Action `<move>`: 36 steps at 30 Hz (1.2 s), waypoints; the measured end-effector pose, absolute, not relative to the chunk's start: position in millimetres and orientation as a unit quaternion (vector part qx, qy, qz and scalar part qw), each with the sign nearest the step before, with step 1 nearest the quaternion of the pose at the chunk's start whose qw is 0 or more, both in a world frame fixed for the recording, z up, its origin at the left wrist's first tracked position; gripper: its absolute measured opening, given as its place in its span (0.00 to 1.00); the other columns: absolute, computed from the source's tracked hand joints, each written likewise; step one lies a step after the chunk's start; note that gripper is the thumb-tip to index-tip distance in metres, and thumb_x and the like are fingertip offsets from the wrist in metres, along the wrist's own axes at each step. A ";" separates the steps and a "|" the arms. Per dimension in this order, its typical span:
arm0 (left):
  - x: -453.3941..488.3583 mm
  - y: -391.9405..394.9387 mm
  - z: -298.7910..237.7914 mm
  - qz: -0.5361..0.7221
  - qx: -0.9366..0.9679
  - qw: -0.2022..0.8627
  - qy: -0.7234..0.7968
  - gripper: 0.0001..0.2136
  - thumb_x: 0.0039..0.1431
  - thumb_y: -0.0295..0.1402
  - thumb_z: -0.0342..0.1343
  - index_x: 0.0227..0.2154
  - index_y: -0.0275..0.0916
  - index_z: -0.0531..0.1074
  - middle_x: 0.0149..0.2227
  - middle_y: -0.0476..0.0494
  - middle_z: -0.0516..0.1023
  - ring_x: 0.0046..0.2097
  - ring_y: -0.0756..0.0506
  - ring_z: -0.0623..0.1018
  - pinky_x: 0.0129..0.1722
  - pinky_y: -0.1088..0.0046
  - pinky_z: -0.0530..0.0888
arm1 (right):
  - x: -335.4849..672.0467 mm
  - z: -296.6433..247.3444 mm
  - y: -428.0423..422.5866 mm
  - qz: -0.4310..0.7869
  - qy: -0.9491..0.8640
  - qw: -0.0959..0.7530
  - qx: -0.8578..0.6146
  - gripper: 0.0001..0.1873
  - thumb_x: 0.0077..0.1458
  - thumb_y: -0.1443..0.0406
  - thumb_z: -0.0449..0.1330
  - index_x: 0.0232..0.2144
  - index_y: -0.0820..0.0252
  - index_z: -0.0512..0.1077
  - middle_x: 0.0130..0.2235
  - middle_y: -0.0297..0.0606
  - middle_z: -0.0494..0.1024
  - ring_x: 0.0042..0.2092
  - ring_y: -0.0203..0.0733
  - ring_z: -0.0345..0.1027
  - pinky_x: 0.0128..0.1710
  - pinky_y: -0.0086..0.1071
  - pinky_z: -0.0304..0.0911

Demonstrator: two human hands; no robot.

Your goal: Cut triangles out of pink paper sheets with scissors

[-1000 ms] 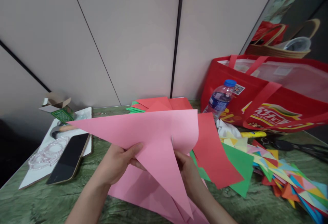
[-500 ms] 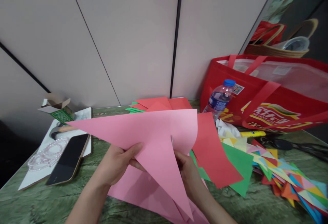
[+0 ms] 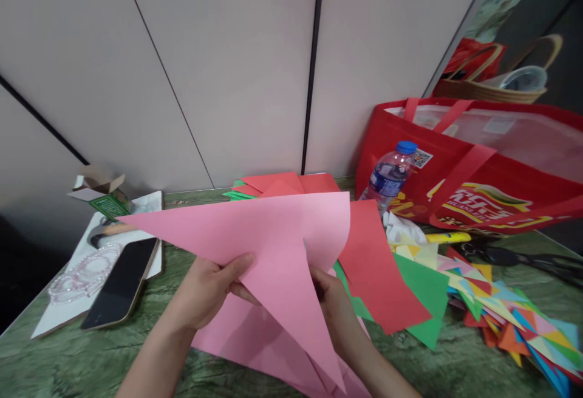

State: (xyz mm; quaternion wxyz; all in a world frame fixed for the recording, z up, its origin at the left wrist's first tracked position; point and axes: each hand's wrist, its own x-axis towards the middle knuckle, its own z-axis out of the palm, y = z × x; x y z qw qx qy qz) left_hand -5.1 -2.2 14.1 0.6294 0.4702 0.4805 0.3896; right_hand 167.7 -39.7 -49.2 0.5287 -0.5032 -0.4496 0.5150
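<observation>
A large sheet of pink paper (image 3: 268,234) is raised in front of me, with one long point to the left and another hanging down. My left hand (image 3: 218,288) pinches its lower left edge, thumb on top and fingers underneath. A slit runs down from near the sheet's middle, between the hanging flap and the curled right part. At the slit's lower end, my right hand (image 3: 334,307) is closed, its fingertips partly hidden behind the flap; what they grip is not visible. More pink paper (image 3: 241,337) lies on the table below.
Red sheets (image 3: 382,264) and a green sheet (image 3: 428,301) lie to the right, near folded colourful paper pieces (image 3: 523,319). A water bottle (image 3: 387,176) and red bag (image 3: 455,161) stand behind. A phone (image 3: 121,282) and small green box (image 3: 109,200) are left.
Both hands hold nearly the same position. The pink paper has shifted very slightly; its slit looks much the same.
</observation>
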 end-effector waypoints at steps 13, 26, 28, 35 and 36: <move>0.4 -8.7 12.1 0.358 0.473 0.657 0.466 0.10 0.47 0.35 0.64 0.24 0.31 0.75 0.22 0.40 0.79 0.24 0.44 0.78 0.22 0.68 0.80 | 167.2 -49.9 -37.9 0.541 -0.379 0.595 -0.458 0.13 0.33 0.71 0.63 0.28 0.58 0.72 0.32 0.38 0.82 0.32 0.45 0.74 0.32 0.33 0.68; -0.3 -7.7 10.4 0.355 0.468 0.664 0.462 0.12 0.45 0.36 0.65 0.23 0.29 0.76 0.22 0.39 0.79 0.23 0.44 0.78 0.22 0.67 0.80 | 168.9 -55.8 -37.7 0.517 -0.391 0.598 -0.471 0.15 0.33 0.71 0.63 0.30 0.58 0.73 0.31 0.38 0.82 0.32 0.45 0.74 0.30 0.33 0.69; -0.6 -7.8 9.3 0.354 0.471 0.665 0.460 0.12 0.46 0.36 0.64 0.23 0.29 0.75 0.22 0.39 0.79 0.23 0.44 0.78 0.22 0.67 0.80 | 168.9 -54.4 -37.5 0.521 -0.383 0.600 -0.471 0.15 0.32 0.71 0.63 0.29 0.58 0.73 0.30 0.37 0.82 0.31 0.45 0.74 0.29 0.33 0.69; -1.9 -6.9 5.6 0.359 0.473 0.658 0.463 0.11 0.48 0.35 0.63 0.28 0.30 0.75 0.23 0.41 0.79 0.24 0.43 0.79 0.23 0.65 0.80 | 167.4 -47.3 -38.2 0.516 -0.364 0.599 -0.492 0.11 0.30 0.73 0.62 0.23 0.58 0.73 0.24 0.34 0.81 0.26 0.41 0.72 0.26 0.30 0.68; -1.9 -6.7 5.6 0.359 0.474 0.657 0.463 0.11 0.48 0.35 0.63 0.28 0.30 0.75 0.23 0.41 0.79 0.24 0.43 0.79 0.23 0.65 0.80 | 167.2 -47.2 -38.3 0.517 -0.363 0.598 -0.493 0.11 0.30 0.73 0.62 0.23 0.58 0.74 0.24 0.33 0.81 0.26 0.41 0.72 0.26 0.30 0.68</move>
